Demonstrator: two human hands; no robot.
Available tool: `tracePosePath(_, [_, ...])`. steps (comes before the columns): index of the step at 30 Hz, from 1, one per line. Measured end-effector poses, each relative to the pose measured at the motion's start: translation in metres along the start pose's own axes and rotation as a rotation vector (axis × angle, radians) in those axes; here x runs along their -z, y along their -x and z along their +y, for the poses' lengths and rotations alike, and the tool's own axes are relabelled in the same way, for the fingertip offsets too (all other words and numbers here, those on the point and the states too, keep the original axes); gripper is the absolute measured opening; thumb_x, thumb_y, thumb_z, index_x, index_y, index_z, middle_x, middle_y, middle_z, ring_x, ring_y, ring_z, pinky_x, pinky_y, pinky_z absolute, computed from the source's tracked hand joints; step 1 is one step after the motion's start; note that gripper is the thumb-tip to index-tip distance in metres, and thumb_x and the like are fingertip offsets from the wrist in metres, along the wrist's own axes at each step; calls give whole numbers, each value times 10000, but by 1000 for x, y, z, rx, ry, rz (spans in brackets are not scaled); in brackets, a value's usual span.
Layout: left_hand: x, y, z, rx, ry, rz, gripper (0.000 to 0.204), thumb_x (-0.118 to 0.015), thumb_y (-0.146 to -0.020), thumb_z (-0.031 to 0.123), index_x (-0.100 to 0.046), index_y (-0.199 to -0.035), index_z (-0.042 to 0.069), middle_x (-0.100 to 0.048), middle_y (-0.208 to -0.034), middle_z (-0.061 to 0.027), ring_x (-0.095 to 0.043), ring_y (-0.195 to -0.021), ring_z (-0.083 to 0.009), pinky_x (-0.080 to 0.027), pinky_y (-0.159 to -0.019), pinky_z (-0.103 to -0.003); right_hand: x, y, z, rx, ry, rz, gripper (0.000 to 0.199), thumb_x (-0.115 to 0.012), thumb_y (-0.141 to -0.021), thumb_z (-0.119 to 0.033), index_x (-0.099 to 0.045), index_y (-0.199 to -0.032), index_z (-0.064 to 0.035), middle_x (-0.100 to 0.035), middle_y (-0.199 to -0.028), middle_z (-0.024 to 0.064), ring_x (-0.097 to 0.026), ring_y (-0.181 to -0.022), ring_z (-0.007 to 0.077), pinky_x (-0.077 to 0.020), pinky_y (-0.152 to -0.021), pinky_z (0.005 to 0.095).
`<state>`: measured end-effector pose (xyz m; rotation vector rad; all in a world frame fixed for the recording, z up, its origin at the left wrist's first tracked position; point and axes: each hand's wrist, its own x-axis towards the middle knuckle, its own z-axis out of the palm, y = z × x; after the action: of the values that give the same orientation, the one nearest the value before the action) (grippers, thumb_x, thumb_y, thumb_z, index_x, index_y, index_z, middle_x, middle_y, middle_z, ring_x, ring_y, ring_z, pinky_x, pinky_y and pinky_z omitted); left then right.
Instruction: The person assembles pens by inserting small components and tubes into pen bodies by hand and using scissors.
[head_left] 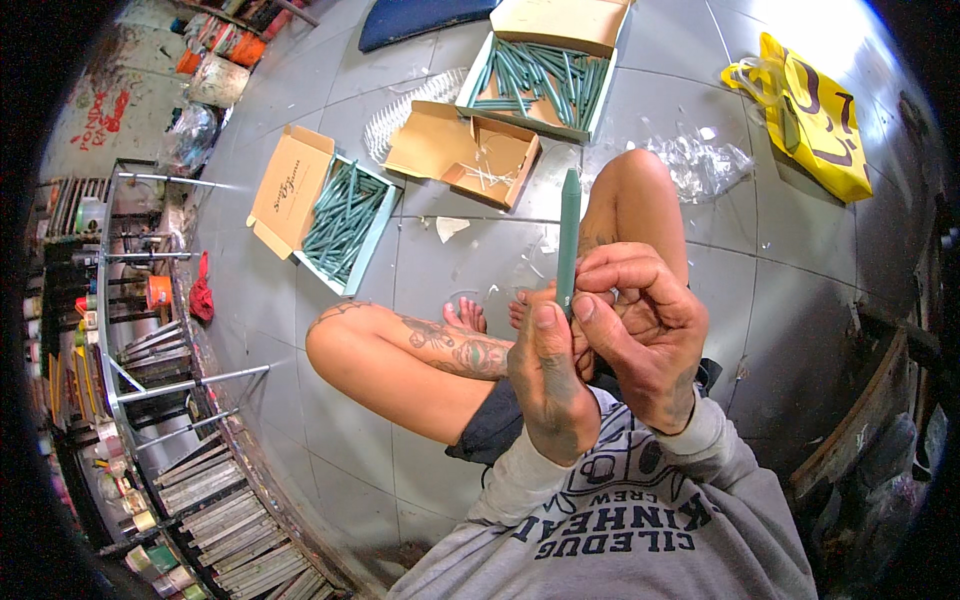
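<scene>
— "The left grip point(550, 385) is closed on something, I take it?"

— "Yes, on the lower end of a green stick point(568, 230). The thumb lies against that end, and the pointed tip faces away from the body."

— "And the right grip point(655, 335)?"

— "It's just beside, at the stick's right side, with thumb and forefinger drawn close together. I can't tell whether they pinch the stick itself or something small next to it; the other fingers are curled and partly hidden."

— "So where is the stick?"

— "Held up in front of the gray sweatshirt point(700, 500), beside the bent right knee point(640, 185) as we see it, over the gray tiled floor point(670, 55)."

— "Are there more like it?"

— "Plenty. One open box point(288, 190) sits on the floor to the left, a heap of similar green sticks point(345, 225) inside. Another open box point(560, 18) stands farther off, filled the same way."

— "What's between them?"

— "A small brown box point(425, 140), its lid open, with thin white sticks point(488, 178) in it. Right of that lies crumpled clear plastic point(705, 168), and farther right a yellow bag point(815, 130)."

— "And the left edge?"

— "A metal rack point(190, 385), with a red cloth point(201, 290) near it."
</scene>
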<state>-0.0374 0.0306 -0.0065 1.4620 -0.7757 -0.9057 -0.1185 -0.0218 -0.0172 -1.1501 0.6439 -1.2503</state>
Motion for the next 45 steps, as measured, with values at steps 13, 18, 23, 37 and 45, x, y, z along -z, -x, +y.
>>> tracePosePath(13, [2,-4,0,-158,-105,-25,428,-303,-1038,273,-564,-972,-60,-603,-793,-104,-554,-726,-146,-441,-680,-270,3,-5,1,204,412,-18,130,-626,-776,49,-587,-893,10,-606,-1006,142,-601,-864,178,-491,-751,277])
tracePosePath(18, [2,-9,3,-206,-180,6,434,-325,-1032,263,-574,-911,-70,-610,-769,-127,-562,-708,-159,-446,-670,-285,4,-11,-1,348,597,-64,188,-632,-717,56,-586,-893,8,-624,-964,159,-619,-833,223,-500,-721,291])
tracePosePath(23, [3,-9,6,-209,-188,15,429,-346,-1027,260,-577,-886,-73,-603,-732,-127,-555,-679,-162,-443,-654,-284,3,-11,-2,403,632,-55,201,-635,-710,57,-589,-900,11,-623,-953,166,-622,-821,251,-504,-713,310])
tracePosePath(37, [-4,-4,12,-135,-204,119,392,-329,-1011,260,-544,-869,-36,-520,-689,-85,-485,-611,-164,-412,-609,-309,6,-9,2,370,493,-43,252,-690,-727,15,-590,-958,10,-585,-1065,202,-619,-930,293,-512,-780,341])
tracePosePath(45, [2,-7,7,-87,-177,74,446,-343,-977,368,-540,-903,-24,-555,-738,-123,-549,-652,-200,-397,-535,-331,9,-5,-3,106,298,-91,150,-672,-793,-20,-607,-926,7,-536,-1160,190,-576,-1034,269,-447,-909,351])
